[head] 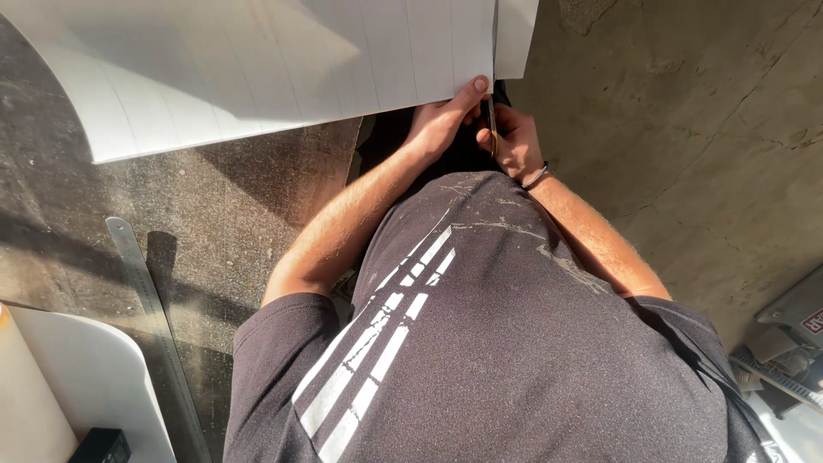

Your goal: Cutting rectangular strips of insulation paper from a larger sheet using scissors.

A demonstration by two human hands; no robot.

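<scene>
A large white sheet (257, 69) ruled with thin parallel lines lies across the concrete floor at the top. My left hand (439, 124) pinches its near edge, thumb on top beside a cut line. My right hand (517, 144), a dark band on its wrist, is closed on scissors (491, 129) whose blades point up into the slit. A narrow white strip (517, 34) hangs to the right of the slit. My dark striped shirt hides the floor below my hands.
A long metal ruler (153, 321) lies on the floor at the left. A curled white sheet (99, 386) and a small black object (103, 446) sit at the bottom left. A grey box (797, 313) stands at the right edge on cracked concrete (686, 129).
</scene>
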